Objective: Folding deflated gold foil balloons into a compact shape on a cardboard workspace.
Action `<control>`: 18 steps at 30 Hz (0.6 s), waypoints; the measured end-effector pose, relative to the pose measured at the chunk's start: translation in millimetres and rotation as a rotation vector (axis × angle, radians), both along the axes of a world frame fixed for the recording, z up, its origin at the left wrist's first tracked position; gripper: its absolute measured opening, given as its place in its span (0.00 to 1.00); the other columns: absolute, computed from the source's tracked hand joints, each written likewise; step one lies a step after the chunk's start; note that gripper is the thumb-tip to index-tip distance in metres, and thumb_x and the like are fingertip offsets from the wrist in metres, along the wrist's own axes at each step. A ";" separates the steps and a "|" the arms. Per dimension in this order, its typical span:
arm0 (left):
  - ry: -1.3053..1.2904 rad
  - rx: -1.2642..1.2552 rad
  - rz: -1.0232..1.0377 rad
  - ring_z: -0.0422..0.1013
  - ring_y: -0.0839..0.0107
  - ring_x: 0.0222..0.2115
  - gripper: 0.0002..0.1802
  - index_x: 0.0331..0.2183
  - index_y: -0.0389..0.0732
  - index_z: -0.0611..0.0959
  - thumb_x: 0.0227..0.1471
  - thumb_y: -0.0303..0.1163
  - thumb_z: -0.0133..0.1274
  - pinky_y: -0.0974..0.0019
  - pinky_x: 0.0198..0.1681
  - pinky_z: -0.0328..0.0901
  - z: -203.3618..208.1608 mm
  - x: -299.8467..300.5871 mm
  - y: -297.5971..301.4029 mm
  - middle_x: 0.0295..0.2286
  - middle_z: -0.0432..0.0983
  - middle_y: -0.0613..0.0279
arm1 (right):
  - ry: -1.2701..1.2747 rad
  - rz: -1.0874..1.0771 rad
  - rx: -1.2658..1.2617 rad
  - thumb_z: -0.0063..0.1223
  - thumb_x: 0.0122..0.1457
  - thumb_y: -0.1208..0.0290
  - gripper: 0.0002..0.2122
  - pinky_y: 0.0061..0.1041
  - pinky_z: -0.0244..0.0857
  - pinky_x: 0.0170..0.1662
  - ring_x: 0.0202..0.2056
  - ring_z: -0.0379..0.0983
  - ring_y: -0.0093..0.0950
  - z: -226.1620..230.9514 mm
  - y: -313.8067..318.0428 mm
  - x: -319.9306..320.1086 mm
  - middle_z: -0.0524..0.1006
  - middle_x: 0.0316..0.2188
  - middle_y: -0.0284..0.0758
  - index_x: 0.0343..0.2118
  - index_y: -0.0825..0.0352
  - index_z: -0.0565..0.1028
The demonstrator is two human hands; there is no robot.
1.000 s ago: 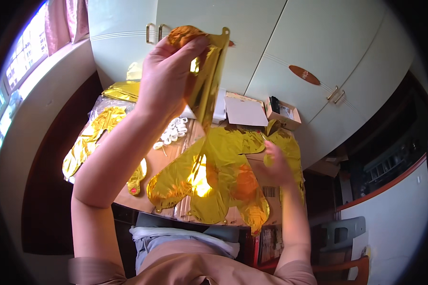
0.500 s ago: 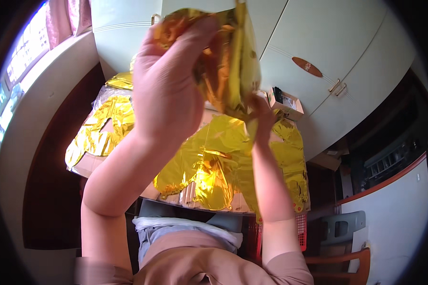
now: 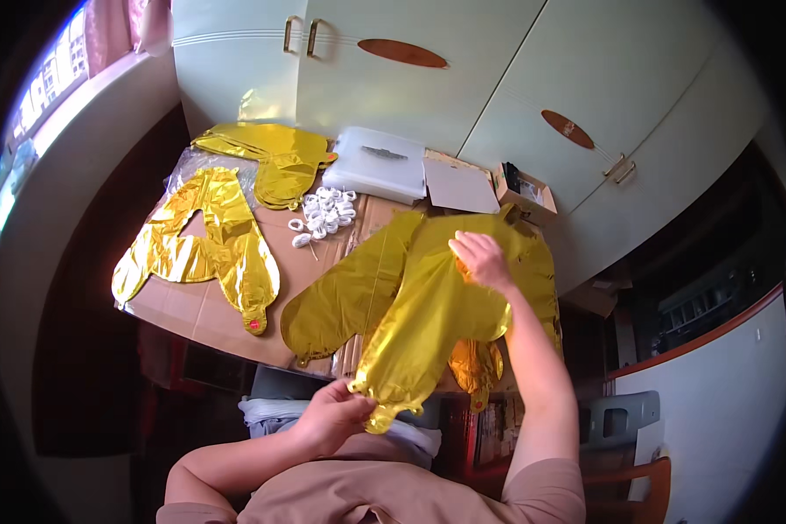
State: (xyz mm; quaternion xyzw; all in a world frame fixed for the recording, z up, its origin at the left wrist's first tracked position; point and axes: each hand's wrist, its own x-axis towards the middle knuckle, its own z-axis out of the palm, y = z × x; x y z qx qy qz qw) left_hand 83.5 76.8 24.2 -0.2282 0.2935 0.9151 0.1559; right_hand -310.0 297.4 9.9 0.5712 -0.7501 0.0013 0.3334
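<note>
A flat, uninflated gold foil balloon (image 3: 415, 327) stretches between my two hands, above the near part of the table. My left hand (image 3: 330, 417) pinches its lower end, where a small tab hangs down past the table's front edge. Farther up and to the right, my right hand (image 3: 483, 260) is closed on another part of the foil; its fingertips are partly hidden by the folds. Beneath it more gold foil balloons (image 3: 341, 301) lie on the cardboard. To the left rests a separate gold foil balloon (image 3: 249, 253) with two legs and a gap in its middle.
Folded gold balloons (image 3: 293, 170) lie at the back left, beside a bundle of white string coils (image 3: 327, 210). A translucent plastic box (image 3: 380, 162) and a small open carton (image 3: 526, 192) stand along the back, before pale cabinets (image 3: 410, 96). Cardboard (image 3: 205, 313) covers the table.
Both hands have come down from close in front of the camera, with the balloon. It was bunched and raised; now it is spread out lengthwise, my left hand nearest my body.
</note>
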 end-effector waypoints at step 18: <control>0.305 -0.546 0.117 0.72 0.78 0.31 0.38 0.63 0.40 0.57 0.56 0.18 0.54 0.73 0.32 0.69 -20.0 -28.2 -4.2 0.34 0.73 0.61 | -0.137 -0.101 -0.002 0.49 0.54 0.74 0.14 0.33 0.66 0.49 0.44 0.76 0.34 0.5 -51.7 -17.6 0.79 0.44 0.39 0.44 0.65 0.77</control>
